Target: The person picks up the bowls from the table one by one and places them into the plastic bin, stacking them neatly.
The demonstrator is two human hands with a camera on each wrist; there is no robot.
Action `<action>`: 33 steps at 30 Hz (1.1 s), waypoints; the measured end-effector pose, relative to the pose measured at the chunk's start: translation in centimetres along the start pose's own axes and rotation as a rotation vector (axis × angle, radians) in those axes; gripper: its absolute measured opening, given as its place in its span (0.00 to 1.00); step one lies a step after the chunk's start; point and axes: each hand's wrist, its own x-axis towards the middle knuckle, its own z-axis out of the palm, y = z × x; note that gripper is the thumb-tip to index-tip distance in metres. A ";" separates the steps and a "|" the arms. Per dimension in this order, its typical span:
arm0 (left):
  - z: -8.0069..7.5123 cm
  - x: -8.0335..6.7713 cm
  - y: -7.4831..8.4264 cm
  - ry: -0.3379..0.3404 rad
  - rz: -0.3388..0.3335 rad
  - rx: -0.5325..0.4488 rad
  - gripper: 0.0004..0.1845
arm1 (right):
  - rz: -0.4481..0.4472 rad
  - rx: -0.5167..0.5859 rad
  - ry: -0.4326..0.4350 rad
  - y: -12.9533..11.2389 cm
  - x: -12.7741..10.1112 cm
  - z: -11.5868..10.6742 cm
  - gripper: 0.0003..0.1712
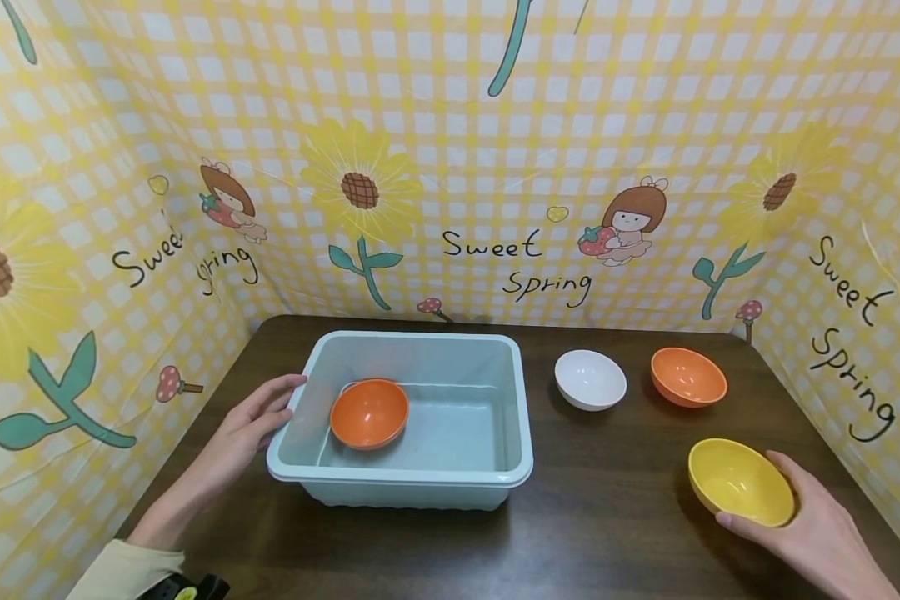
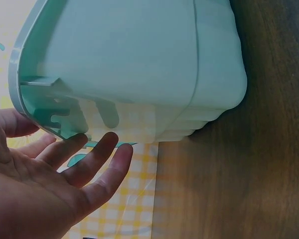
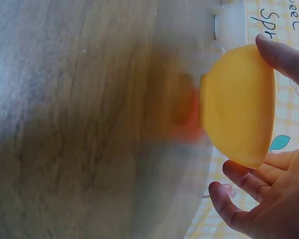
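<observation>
1. Head view shows our right hand [image 1: 810, 525] cupping the yellow bowl [image 1: 741, 482], right of the tub [image 1: 450, 479] on the bench [image 1: 607, 508].
2. Our left hand [image 1: 251, 421], fingers straight, touches the tub's left rim.
3. Both forearms are cut off.

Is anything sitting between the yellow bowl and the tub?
Nothing visible: bare table lies between the yellow bowl and the tub. The white bowl sits farther back, off that line.

Even, bright light falls from above, leaving soft shadows under the tub [image 1: 390, 492]. The head view bows at its edges; both wrist views look dim, the right one smeared at nine o'clock.
</observation>
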 end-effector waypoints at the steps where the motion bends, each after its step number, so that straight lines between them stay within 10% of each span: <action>1: 0.0 0.0 0.0 0.001 -0.002 0.001 0.27 | 0.001 0.003 0.002 -0.1 0.0 -0.1 0.67; 33: 0.0 0.0 0.0 0.004 0.007 0.013 0.27 | -0.088 0.083 0.061 -5.7 -0.1 -1.8 0.67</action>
